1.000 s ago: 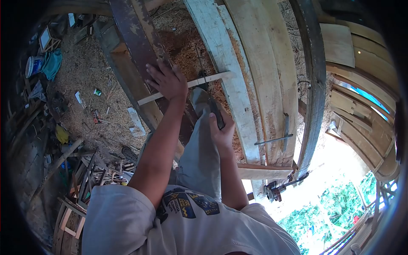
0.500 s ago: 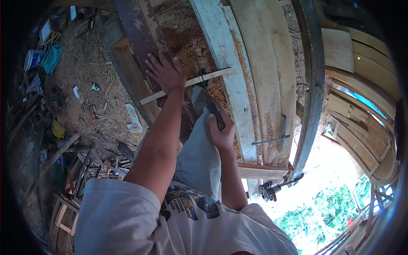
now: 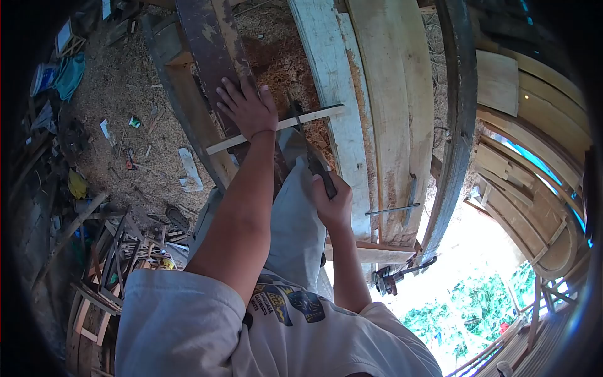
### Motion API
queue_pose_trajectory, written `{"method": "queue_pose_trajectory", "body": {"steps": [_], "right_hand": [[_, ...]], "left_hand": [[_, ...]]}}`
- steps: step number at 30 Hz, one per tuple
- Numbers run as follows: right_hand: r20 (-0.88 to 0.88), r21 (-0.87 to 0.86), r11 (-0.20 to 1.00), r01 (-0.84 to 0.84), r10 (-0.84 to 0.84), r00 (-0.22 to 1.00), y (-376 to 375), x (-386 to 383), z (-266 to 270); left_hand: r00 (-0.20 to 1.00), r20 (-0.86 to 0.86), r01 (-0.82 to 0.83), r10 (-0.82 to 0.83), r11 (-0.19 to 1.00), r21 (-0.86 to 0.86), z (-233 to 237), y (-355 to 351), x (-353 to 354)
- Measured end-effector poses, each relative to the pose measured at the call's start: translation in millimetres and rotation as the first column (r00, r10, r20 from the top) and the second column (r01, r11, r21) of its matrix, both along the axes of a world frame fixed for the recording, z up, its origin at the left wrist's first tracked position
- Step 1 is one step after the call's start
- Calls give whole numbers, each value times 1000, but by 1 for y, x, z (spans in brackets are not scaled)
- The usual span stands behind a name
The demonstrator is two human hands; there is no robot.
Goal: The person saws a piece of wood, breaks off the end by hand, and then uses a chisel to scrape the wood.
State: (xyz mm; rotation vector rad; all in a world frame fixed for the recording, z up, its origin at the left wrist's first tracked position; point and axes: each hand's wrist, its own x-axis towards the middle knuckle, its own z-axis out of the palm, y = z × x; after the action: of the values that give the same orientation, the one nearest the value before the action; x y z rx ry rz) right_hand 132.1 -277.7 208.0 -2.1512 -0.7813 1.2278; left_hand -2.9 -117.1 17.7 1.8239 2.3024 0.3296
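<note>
1. Wooden strip (image 3: pixel 317 114) lies crosswise under the left hand (image 3: pixel 248 110), whose fingers are spread flat, pressing it against a dark beam (image 3: pixel 204 38).
2. Right hand (image 3: pixel 331 204), nearer the body, is clamped on a dark-handled tool (image 3: pixel 319 173), whose tip meets the strip just beside the left hand.
3. Shirt print (image 3: pixel 282 303) carries lettering too small to read.

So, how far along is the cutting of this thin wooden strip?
Done: the wooden strip lies across the dark beam and the pale plank, with sawdust below. In hand: the left hand presses the strip down and the right hand grips the handsaw, whose blade meets the strip. Left: the strip looks whole, and the cut's depth cannot be seen.
</note>
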Motion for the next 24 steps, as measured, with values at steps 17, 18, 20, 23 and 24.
{"method": "queue_pose_trajectory", "body": {"steps": [17,18,20,23,24], "right_hand": [[83,-53,997,-53,57,995,25,-10,21],[77,-62,997,-50,55,996,27,-11,22],[74,-67,996,-53,58,996,36,-9,24],[59,-102,994,-41,47,997,44,-12,33],[56,-117,993,-35,42,998,47,-11,33]], "left_hand": [[918,-363,77,-157,971,-224,11,-5,4],[919,-362,74,-155,971,-228,10,-6,3],[986,-148,48,-72,986,-162,7,-6,2],[983,-158,56,-90,977,-204,14,-4,3],[983,-163,55,-89,978,-203,13,-2,3]]}}
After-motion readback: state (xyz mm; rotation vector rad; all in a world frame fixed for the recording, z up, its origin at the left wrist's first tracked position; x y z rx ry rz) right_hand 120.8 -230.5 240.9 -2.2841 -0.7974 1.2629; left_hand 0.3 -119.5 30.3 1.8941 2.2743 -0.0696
